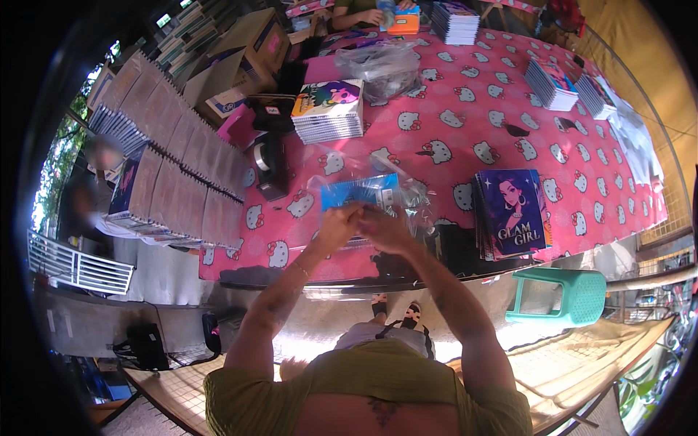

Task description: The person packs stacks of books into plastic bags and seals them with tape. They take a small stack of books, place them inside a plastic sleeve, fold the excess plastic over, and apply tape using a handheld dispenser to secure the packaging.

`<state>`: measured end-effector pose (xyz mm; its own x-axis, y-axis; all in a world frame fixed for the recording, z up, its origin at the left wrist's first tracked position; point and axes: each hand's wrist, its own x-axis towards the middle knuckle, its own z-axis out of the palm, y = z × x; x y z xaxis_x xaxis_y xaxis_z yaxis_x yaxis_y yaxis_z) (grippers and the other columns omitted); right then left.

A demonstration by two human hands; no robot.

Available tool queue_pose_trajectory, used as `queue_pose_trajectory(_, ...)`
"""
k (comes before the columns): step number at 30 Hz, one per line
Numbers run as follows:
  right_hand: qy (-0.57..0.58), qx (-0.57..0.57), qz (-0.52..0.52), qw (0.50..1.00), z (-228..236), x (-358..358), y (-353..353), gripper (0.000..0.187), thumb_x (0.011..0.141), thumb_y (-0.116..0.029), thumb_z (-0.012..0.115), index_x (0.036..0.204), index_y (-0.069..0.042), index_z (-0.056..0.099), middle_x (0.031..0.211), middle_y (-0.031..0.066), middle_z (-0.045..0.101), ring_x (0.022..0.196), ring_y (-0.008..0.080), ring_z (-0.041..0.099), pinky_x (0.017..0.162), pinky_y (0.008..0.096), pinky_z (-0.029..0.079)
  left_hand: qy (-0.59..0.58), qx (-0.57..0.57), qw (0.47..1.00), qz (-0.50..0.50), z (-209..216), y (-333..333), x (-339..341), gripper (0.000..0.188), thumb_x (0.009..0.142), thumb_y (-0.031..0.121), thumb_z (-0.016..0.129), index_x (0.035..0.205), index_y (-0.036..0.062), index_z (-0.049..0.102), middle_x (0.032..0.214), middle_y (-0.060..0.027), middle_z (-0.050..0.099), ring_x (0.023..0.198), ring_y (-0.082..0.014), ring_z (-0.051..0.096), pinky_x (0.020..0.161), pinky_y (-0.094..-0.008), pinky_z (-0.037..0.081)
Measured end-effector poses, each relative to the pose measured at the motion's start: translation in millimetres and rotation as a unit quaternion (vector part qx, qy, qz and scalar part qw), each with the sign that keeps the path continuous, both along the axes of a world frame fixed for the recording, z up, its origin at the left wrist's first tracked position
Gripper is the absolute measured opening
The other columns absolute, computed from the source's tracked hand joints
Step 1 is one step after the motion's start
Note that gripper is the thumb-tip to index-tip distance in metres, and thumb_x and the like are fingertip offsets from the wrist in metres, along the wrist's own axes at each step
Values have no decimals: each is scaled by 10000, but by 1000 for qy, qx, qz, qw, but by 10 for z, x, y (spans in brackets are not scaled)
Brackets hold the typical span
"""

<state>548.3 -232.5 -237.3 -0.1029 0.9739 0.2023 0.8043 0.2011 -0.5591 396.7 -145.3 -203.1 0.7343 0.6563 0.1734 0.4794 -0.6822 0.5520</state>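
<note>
A blue spiral notebook [367, 190] lies in front of me at the table's near edge, inside a loose clear plastic bag [416, 198]. My left hand [339, 227] and my right hand [387, 229] meet over the notebook's near part. The fingers of both are bent and closed at the bag, knuckles almost touching; the exact pinch is hidden. To the right sits a small stack of purple notebooks [512, 211] with a drawn figure on the cover. A black tape dispenser [270, 166] stands to the left of the bag.
Tall stacks of spiral notebooks [167, 182] line the left side, beside an open cardboard box [240, 65]. More notebooks [329, 109] and crumpled plastic bags [378, 69] lie farther back. A person's hand [374, 17] works at the far edge. A green stool [582, 298] stands right.
</note>
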Motion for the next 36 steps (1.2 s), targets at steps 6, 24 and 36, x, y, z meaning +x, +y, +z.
queue_pose_trajectory(6, 238, 33, -30, 970, 682, -106, 258, 437, 878, -339, 674, 1203, -61, 582, 1150, 174, 612, 955, 314, 670, 745, 365, 553, 57, 161, 985, -10, -383, -33, -125, 308, 844, 125, 591, 1131, 21, 638, 1110, -188, 659, 1041, -343, 643, 761, -433, 547)
queue_pose_trajectory(24, -427, 198, -120, 874, 635, 306, 1051, 387, 837, -311, 625, 1174, -125, 664, 1221, 89, 655, 1306, 297, 474, 1100, 570, 281, 27, 257, 966, -19, -193, -235, 94, 400, 787, 41, 557, 1166, -89, 542, 1184, -250, 606, 1127, -355, 593, 1019, -426, 456)
queue_pose_trajectory(36, -48, -48, -83, 994, 695, -43, -412, 509, 840, -353, 658, 1242, -54, 570, 1232, 175, 566, 1155, 357, 556, 930, 506, 458, 39, 232, 972, -26, -145, -205, 26, 404, 823, 84, 571, 1197, -68, 573, 1223, -247, 618, 1174, -346, 591, 1057, -420, 434)
